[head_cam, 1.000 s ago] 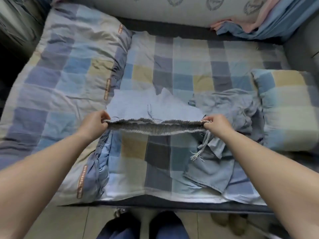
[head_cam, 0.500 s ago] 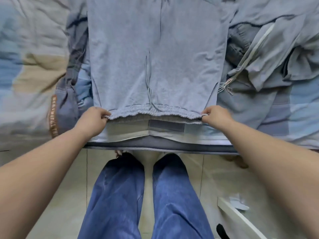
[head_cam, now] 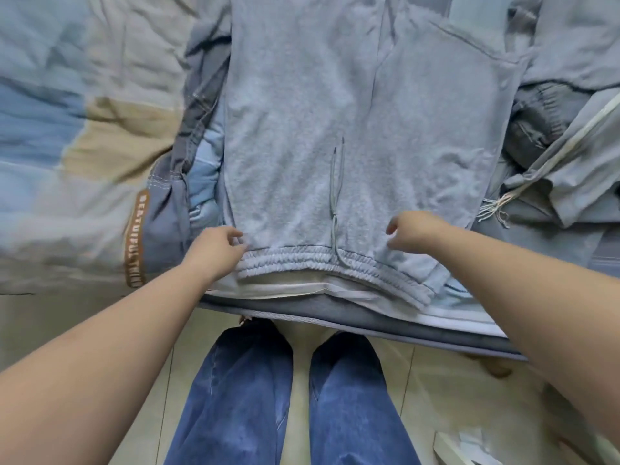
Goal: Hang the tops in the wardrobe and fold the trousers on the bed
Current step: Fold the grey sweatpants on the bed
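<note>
I am seeing light grey trousers [head_cam: 352, 129] lying flat on the bed [head_cam: 84, 135], waistband [head_cam: 322, 263] at the near edge. My left hand [head_cam: 214, 253] is touching the waistband's left end with loosely curled fingers, gripping nothing, while my right hand [head_cam: 416, 229] is hovering over the right side, fingers loosely curled and empty. More grey clothes [head_cam: 563, 122] are lying crumpled on the right.

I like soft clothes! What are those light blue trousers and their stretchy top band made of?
The light blue trousers look like soft knitted cotton jersey, matte with a speckled, slightly fuzzy surface. The waistband seems the same fabric gathered over elastic, judging by its tight ridges. The exact fibre cannot be told.
</note>
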The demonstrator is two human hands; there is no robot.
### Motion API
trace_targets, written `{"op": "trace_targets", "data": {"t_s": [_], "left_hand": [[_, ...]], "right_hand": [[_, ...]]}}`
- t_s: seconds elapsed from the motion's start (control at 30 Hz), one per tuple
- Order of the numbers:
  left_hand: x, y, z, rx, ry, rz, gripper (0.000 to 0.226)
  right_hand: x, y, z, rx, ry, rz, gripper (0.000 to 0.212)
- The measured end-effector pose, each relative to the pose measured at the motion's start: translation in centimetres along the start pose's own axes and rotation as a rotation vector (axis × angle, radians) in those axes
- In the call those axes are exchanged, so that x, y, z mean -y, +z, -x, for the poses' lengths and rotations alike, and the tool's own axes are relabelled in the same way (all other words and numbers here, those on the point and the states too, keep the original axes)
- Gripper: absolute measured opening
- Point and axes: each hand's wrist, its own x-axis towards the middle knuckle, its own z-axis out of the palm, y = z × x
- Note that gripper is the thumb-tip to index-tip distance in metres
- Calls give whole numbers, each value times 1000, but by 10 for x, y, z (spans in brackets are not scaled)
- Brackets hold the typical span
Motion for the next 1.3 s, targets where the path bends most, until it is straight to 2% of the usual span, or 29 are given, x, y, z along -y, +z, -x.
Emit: {"op": "trace_targets", "data": {"t_s": [0.1,0.27,0.4,0.53,0.6,0.7,0.8,0.93,1.13,1.3], "left_hand": [[2,-7,-14,-34,-4,110,41],[-1,-1,-35,7,59,333,57],[3,14,-43,-30,88,324,65],[6,27,-38,-116,84,198,57],[9,34,-34,-126,129,261,55],[16,36,-31,-108,161,438,54],[14,32,-25,-98,224,506,55],[-5,24,-9,-104,381,387,54],[-59,35,11,-50,565,314,56],[-112,57,25,26,648,240,62]], "right_hand": [[55,-47,-19,-162,-117,-123,38],[150,-95,-57,-343,-255,-213,52],[212,-105,-80,-366,-320,-183,60],[243,-108,-88,-382,-241,-54,64],[250,-107,-92,-383,-212,28,70],[255,-108,-101,-421,-189,125,70],[251,-109,-107,-477,-147,113,79],[237,-113,-103,-557,-114,-89,76],[181,-127,-101,-694,-242,-225,42],[109,-140,-98,-704,-287,-91,45]]}}
